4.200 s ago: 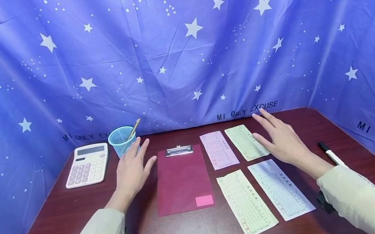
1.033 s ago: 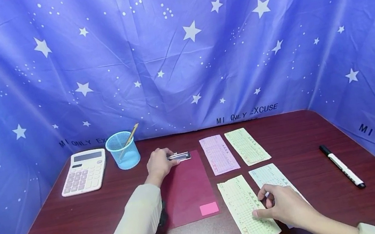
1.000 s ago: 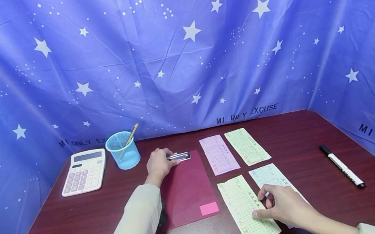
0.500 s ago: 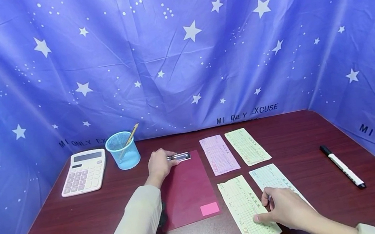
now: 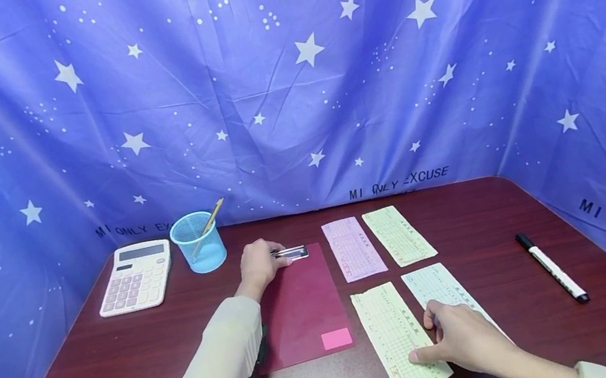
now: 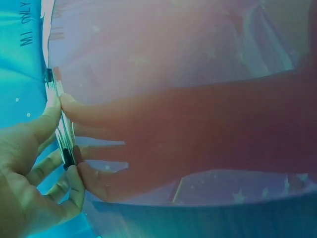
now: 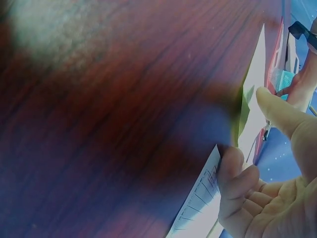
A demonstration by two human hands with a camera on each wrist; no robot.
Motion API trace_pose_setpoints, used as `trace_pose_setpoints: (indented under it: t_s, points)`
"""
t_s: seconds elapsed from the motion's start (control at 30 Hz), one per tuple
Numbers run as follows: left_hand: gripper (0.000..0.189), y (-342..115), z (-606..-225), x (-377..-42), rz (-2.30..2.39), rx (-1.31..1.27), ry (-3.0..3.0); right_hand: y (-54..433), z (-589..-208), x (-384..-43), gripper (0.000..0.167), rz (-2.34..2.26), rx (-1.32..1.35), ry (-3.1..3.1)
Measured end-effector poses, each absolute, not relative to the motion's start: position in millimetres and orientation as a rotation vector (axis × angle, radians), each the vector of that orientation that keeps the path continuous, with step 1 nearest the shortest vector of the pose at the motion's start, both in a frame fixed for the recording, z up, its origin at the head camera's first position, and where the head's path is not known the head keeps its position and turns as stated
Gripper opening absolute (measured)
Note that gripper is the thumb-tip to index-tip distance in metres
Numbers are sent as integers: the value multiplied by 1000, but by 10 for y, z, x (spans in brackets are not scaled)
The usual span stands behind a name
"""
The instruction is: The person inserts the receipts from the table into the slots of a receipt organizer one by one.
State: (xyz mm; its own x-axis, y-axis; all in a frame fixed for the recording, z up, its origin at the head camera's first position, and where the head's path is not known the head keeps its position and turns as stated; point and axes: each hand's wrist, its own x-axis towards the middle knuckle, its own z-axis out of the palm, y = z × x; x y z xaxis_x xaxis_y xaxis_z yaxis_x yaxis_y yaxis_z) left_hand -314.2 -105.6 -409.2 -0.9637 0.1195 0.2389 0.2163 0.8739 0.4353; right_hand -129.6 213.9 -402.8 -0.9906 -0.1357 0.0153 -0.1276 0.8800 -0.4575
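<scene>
My left hand pinches the metal clip at the top of a dark red clipboard lying on the table. In the left wrist view the thumb and fingers bend around the clip, and the glossy board mirrors them. A pale yellow printed slip lies right of the board; the right hand has its thumb on this slip and its fingers curled at the right edge. In the right wrist view that edge of the slip buckles. A bluish-white slip lies partly hidden under the right hand.
Behind these lie a pink slip and a light green slip. A black-and-white marker is at the right. A calculator and a blue mesh pen cup holding a pencil stand back left, before a starry blue curtain.
From hovering open over the table, the left hand has come onto the clip and the right hand down to the yellow slip. Over the last second both have shifted only slightly.
</scene>
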Motion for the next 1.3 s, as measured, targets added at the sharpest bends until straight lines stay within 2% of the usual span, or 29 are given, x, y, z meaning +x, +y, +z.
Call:
trace_pose_setpoints:
  t_s: [0.77, 0.93, 1.3]
  points:
    - [25, -1076, -4115, -3189, -751, -289, -2866, 2043, -4010, -1345, 55, -983, -133, 2918]
    - [25, -1042, -4080, -3156, -746, -216, -2902, 2086, -4018, -1347, 53, -1035, -190, 2884]
    - [24, -1042, -4096, -3102, -720, -228, -2875, 2149, -4048, -1347, 57, -1061, -251, 2832]
